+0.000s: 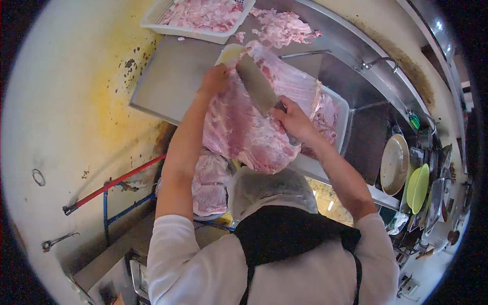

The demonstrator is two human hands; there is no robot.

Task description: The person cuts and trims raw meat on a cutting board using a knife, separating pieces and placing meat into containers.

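Observation:
A large slab of raw pink meat (229, 122) with pale fat lies over a pale board (232, 53) on the steel counter, its near end hanging toward my apron. My right hand (292, 119) is wrapped round the handle of a cleaver (256, 86). The broad blade rests along the upper middle of the slab, pointing away and to the left. At the slab's far left edge, my left hand (216, 79) is closed on the meat, its fingertips partly hidden.
A white basket (203, 34) of meat trimmings stands at the back, beside a loose pile of trimmings (287, 29). More meat sits in a white tray (343, 119) on the right and a tub below left. Bowls, including a green one (417, 189), crowd the right side.

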